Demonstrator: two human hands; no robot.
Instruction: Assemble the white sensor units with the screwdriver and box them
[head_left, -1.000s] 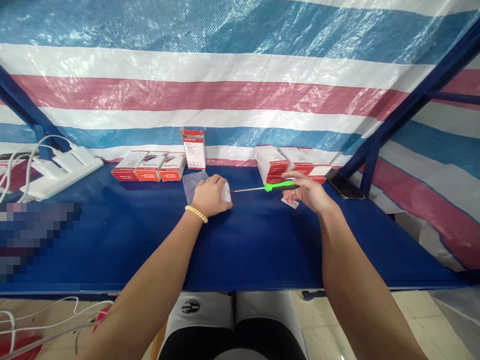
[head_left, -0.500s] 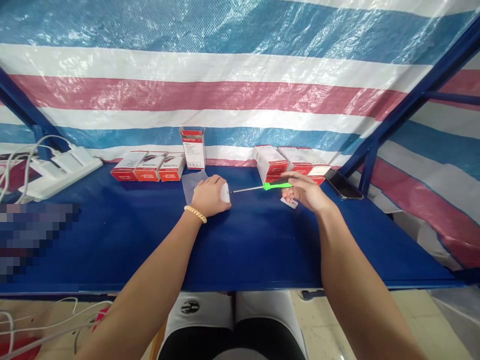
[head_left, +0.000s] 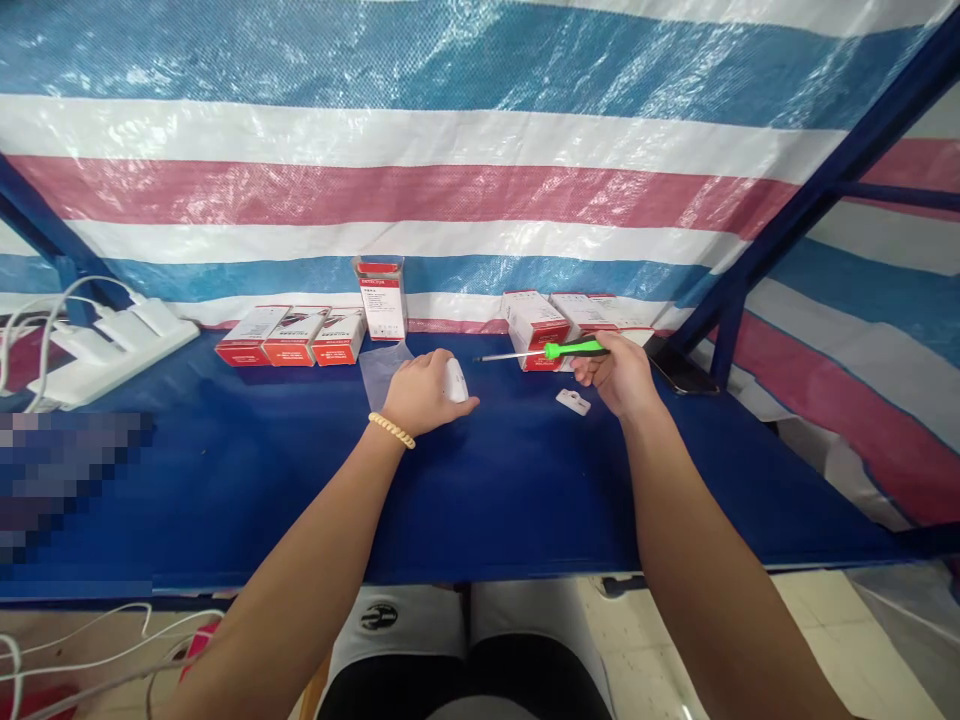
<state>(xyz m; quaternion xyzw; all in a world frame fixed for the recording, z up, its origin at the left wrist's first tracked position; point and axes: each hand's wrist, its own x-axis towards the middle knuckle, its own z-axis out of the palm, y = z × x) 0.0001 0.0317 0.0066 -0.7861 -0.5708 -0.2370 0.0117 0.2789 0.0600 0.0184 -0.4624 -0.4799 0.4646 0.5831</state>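
Two hands, left (head_left: pixel 424 393) gripping white device (head_left: pixel 454 380), right (head_left: pixel 619 372) gripping screwdriver (head_left: pixel 555 351)

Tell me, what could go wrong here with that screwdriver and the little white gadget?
The screwdriver in the right hand points its thin tip toward the left hand, which covers the white device; a slip might jab the fingers. The small white piece lies loose on the blue table below the right hand and could get knocked off. The phone sits near the table's edge.
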